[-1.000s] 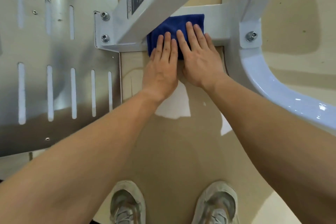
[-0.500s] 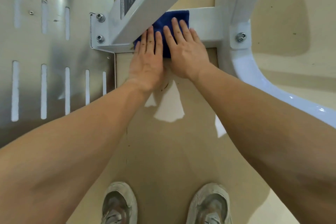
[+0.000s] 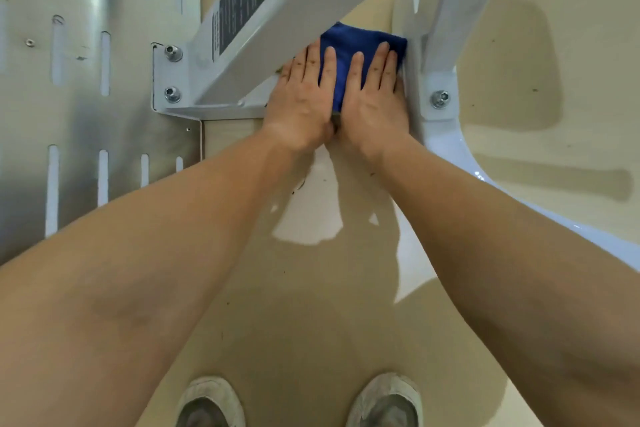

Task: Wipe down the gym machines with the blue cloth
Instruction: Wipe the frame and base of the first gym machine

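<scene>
The blue cloth (image 3: 360, 45) lies folded on the white horizontal base bar of the gym machine (image 3: 214, 111). My left hand (image 3: 301, 97) presses flat on the cloth's left part, fingers straight. My right hand (image 3: 375, 97) presses flat on its right part, fingers straight, close against the white upright bracket (image 3: 438, 97). A slanted white beam (image 3: 277, 21) with a black label crosses above the bar and hides the cloth's far left corner.
A slotted steel plate (image 3: 79, 97) covers the left side. A curved white tube (image 3: 485, 184) runs down to the right. The floor is beige (image 3: 311, 305), and my two grey shoes (image 3: 207, 406) stand at the bottom.
Both hands have slid the cloth to the right along the base bar, from beside the slanted beam up against the right bracket.
</scene>
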Demonstrator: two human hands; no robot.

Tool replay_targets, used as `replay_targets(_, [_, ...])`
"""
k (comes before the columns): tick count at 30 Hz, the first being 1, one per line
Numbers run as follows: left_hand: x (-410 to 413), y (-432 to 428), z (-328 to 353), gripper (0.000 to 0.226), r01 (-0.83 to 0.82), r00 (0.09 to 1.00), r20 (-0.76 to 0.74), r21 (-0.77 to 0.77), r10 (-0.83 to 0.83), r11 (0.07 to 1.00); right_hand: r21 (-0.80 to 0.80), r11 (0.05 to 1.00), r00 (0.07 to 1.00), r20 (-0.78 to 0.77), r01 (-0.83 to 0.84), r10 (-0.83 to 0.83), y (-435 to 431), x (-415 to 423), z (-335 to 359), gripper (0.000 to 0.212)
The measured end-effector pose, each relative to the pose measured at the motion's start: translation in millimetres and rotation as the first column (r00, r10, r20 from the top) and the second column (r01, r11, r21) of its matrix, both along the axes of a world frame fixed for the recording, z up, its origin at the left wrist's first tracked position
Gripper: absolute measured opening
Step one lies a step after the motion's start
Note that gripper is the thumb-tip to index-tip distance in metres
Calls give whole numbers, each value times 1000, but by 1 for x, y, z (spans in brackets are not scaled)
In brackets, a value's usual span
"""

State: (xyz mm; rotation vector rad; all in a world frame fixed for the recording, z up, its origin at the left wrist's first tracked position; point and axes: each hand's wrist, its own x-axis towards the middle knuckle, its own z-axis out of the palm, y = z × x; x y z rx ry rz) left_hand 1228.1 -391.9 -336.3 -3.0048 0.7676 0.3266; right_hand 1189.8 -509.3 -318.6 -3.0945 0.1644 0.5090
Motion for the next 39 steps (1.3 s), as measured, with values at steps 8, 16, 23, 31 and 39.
replay_targets(8, [-41,24,8,93,-42,999,1,24,42,999,98,975,979,-23,-201,204,-4,-22,3,89])
replay_targets(16, [-12,36,3,71,-165,985,53,-15,166,986,229,941,968,21,-249,251,-5,24,4,78])
replay_targets(23, [-42,43,8,74,43,999,1,-91,-43,995,209,975,997,23,-76,73,0,-38,11,76])
replay_targets(31, [4,6,10,58,48,999,-12,-152,-50,987,98,986,988,57,136,-142,-1,-16,2,65])
replay_targets(39, [-33,33,-1,52,66,998,35,-217,-60,974,47,999,1000,14,-13,13,-1,-47,8,60])
